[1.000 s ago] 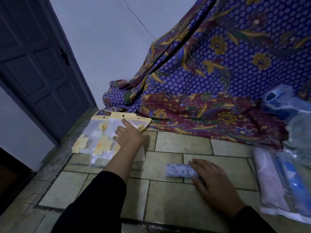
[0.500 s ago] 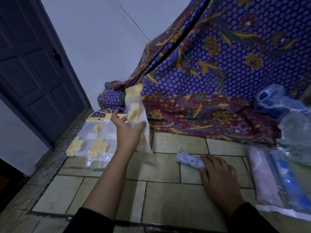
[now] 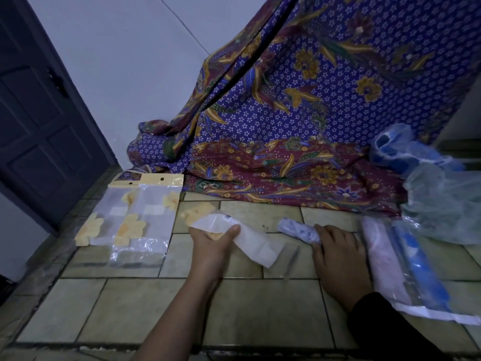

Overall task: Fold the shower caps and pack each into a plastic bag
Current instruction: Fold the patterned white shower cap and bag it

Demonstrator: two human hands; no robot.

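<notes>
My left hand (image 3: 210, 241) grips one plastic bag (image 3: 250, 238) with a yellow header, held low over the tiled floor, its open end trailing right. A folded shower cap (image 3: 296, 229), pale blue and white, lies rolled on the tiles just right of that bag. My right hand (image 3: 335, 254) rests on the roll's right end, fingers laid over it. A stack of empty bags (image 3: 138, 217) printed with yellow flowers lies flat at the left. Packed bags holding a pink cap (image 3: 382, 259) and a blue cap (image 3: 421, 269) lie at the right.
A purple and maroon batik cloth (image 3: 299, 131) hangs from above and pools on the floor behind the work spot. Loose unfolded caps, blue (image 3: 406, 152) and greenish (image 3: 447, 201), are heaped at the far right. A dark door (image 3: 39, 121) stands at the left.
My left hand picked one bag off the stack, lifted it, then brought it down and right toward the rolled cap. My right hand stayed on the roll.
</notes>
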